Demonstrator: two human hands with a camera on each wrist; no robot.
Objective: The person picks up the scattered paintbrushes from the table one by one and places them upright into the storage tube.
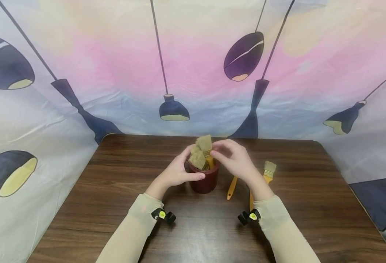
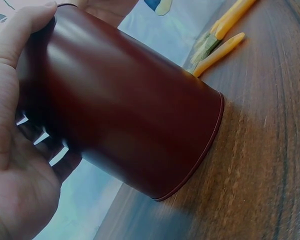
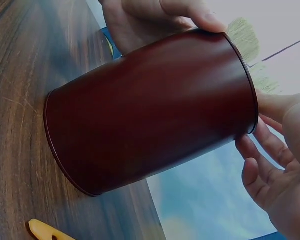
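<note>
A dark red cylindrical cup (image 1: 204, 183) stands upright on the table with several paintbrushes in it, bristles up. My left hand (image 1: 179, 170) grips the cup from the left, thumb across the front near the rim and fingers round the far side. At the right of the rim, my right hand (image 1: 236, 159) pinches a yellow-handled paintbrush (image 1: 209, 160) just below its bristles, its lower end inside the cup. Pale bristles of another paintbrush (image 1: 197, 160) lean out over the left side. The cup's wall (image 3: 150, 115) hides the handles in both wrist views.
Right of the cup, on the brown wooden table (image 1: 114, 204), lie a paintbrush (image 1: 270, 169) and an orange handle (image 1: 232, 188), partly covered by my right hand and forearm. Behind the table hangs a cloth printed with lamps (image 1: 174, 109).
</note>
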